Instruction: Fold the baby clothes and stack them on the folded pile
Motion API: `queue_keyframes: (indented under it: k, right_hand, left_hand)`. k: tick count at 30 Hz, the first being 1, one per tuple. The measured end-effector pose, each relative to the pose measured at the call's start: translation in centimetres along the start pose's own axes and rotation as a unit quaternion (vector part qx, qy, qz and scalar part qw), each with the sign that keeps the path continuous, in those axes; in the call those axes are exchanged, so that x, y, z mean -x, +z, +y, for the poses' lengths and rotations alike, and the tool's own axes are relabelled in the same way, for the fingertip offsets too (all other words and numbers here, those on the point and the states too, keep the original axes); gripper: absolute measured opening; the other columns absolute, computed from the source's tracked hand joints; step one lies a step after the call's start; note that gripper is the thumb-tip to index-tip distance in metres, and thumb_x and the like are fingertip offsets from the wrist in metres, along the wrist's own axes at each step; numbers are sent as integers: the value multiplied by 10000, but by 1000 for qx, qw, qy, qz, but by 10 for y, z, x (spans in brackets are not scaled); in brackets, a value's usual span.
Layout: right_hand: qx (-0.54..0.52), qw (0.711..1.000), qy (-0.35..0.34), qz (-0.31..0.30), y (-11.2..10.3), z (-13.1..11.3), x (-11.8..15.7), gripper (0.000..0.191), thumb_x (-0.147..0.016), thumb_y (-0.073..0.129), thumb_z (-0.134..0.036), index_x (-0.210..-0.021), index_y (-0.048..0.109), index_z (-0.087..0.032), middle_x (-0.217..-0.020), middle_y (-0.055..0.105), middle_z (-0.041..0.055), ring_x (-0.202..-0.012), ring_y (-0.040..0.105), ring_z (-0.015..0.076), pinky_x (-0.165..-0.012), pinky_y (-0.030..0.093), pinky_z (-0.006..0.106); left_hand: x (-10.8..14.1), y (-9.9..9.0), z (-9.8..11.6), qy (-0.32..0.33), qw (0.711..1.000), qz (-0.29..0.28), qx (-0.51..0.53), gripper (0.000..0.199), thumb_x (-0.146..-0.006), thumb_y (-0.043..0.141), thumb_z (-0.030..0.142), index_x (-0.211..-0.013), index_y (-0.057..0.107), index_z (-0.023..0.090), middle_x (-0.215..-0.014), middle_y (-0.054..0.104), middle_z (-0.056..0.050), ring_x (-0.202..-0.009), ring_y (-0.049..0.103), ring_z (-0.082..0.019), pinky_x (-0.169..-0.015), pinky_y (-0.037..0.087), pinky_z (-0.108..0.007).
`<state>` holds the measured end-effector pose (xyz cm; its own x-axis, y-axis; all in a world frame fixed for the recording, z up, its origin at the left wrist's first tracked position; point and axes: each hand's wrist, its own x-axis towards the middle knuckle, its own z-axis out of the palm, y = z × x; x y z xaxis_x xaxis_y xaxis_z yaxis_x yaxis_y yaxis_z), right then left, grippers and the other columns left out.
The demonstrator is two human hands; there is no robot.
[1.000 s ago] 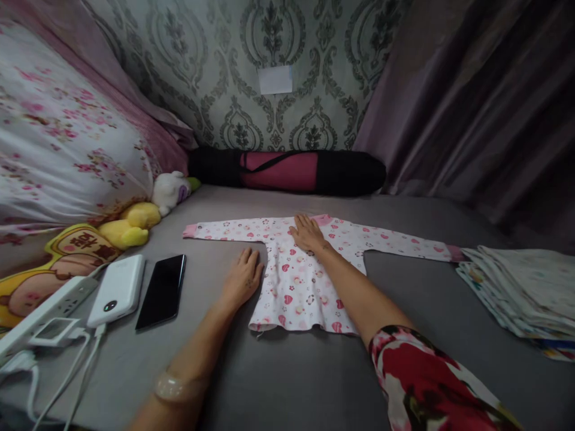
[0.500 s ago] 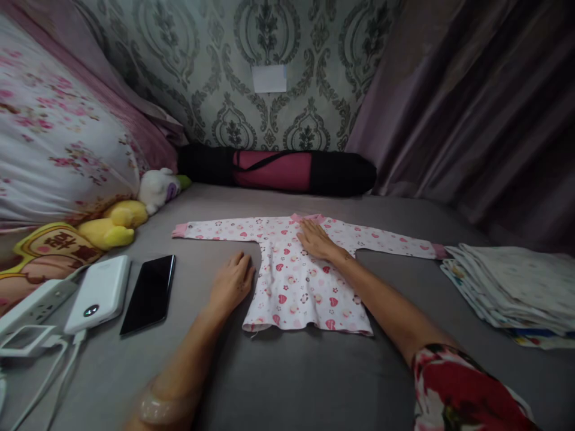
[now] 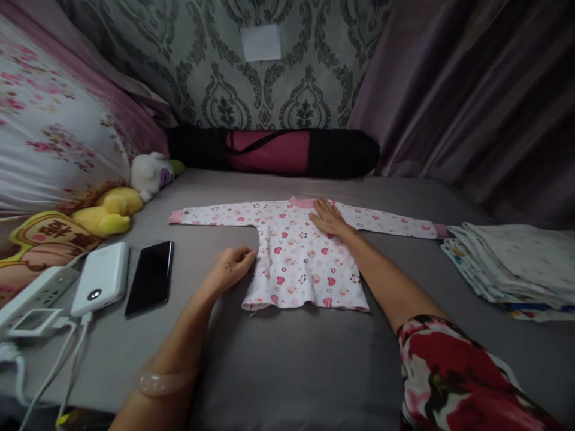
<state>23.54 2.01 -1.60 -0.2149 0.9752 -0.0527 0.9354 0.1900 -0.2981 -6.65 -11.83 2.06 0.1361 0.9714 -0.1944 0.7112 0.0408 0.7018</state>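
Note:
A small long-sleeved shirt (image 3: 296, 257), white with pink hearts and pink collar and cuffs, lies spread flat with both sleeves stretched out sideways. My right hand (image 3: 330, 216) rests flat on its upper chest beside the collar, fingers spread and pointing away from me. At the shirt's left side edge, below the armpit, my left hand (image 3: 231, 266) has its fingers curled together, with thumb and fingertips closed on the fabric edge. The exact pinch is partly hidden by the fingers.
On the grey bed sheet (image 3: 287, 365), a black phone (image 3: 150, 278), a white power bank (image 3: 101, 278) and a power strip (image 3: 38, 293) with cables lie left. Plush toys (image 3: 108, 212) sit behind them. Folded cloths (image 3: 516, 257) are stacked right; a black-and-pink bag (image 3: 269, 151) lies along the wall.
My left hand has moved from the sheet to the shirt's left edge. My right hand has slid slightly right across the chest, away from the collar's middle. The view has tilted downward.

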Motion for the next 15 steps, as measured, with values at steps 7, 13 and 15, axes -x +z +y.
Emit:
queue_keyframes:
  k: [7, 13, 15]
  right_hand:
    - [-220, 975, -19, -31, -22, 5, 54, 749, -940, 427, -562, -1557, 229, -185, -1624, 190, 76, -1475, 219, 239, -1196, 204, 392]
    - [-194, 973, -53, -109, -34, 9, 134, 731, -912, 542, -498, -1542, 280, -237, -1607, 251, 44, -1461, 254, 266, -1197, 213, 428]
    - [-172, 974, -72, -130, -38, 8, 158, 760, -899, 562, -504, -1547, 263, -245, -1614, 224, 36, -1468, 236, 270, -1202, 201, 438]
  left_hand:
    - [11, -4, 8, -19, 995, -97, 27, 590, -801, 477, 695, -941, 650, 149, -589, 581, 3, -541, 545, -150, -499, 396, -234]
    - [24, -10, 15, 43, 983, -173, -35, 798, -709, 633, 663, -1302, 524, 138, -744, 625, -15, -643, 564, -164, -532, 416, -238]
    - [28, -12, 15, 55, 979, -190, -43, 960, -662, 684, 634, -1423, 400, 122, -815, 646, -36, -698, 586, -179, -567, 445, -240]
